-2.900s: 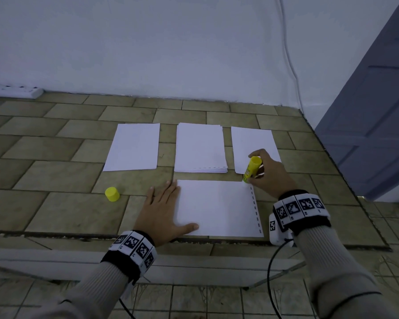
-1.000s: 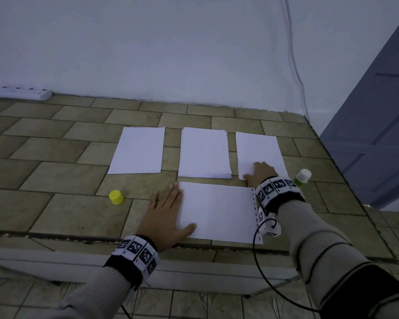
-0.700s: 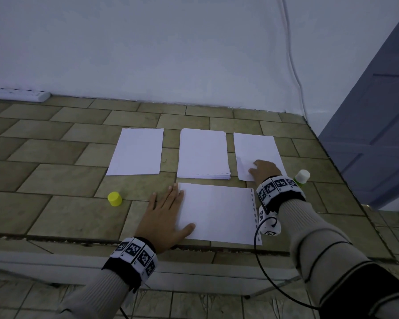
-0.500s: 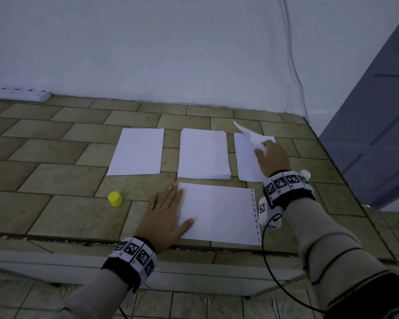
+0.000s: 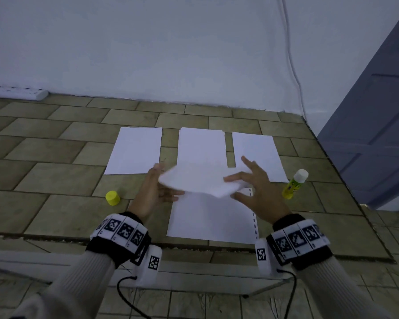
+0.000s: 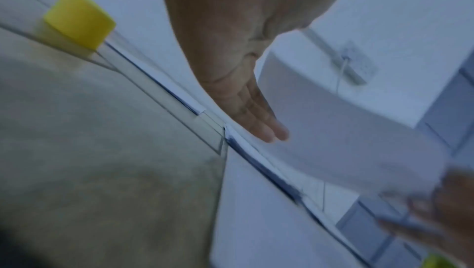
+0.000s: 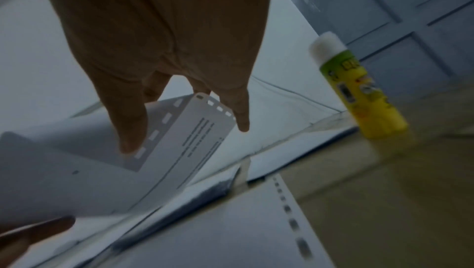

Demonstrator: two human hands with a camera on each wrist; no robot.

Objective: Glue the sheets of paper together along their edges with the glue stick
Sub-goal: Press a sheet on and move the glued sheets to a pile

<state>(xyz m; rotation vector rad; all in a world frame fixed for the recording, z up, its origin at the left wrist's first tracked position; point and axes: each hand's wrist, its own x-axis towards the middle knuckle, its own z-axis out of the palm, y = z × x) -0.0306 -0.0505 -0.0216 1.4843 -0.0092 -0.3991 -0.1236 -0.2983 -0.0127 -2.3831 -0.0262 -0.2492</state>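
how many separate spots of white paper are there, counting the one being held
5: left sheet, middle stack and right sheet in the far row, near sheet below the hands, and the lifted sheet between them. The stack holds several sheets, so its count is hidden.

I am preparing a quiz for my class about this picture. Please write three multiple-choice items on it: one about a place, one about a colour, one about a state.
1. Where does the glue stick stand?
A. right of the sheets
B. beside the yellow cap
C. on the middle pile

2. What colour is the loose cap?
A. white
B. blue
C. yellow

3. How is the lifted sheet?
A. flat on the tiles
B. held in the air between both hands
C. crumpled into a ball

Key: 1 A, it stands upright near the right hand. 2 C, yellow on the tiles left of the left hand. 3 B, it curves above the bottom sheet, a hand at each end.
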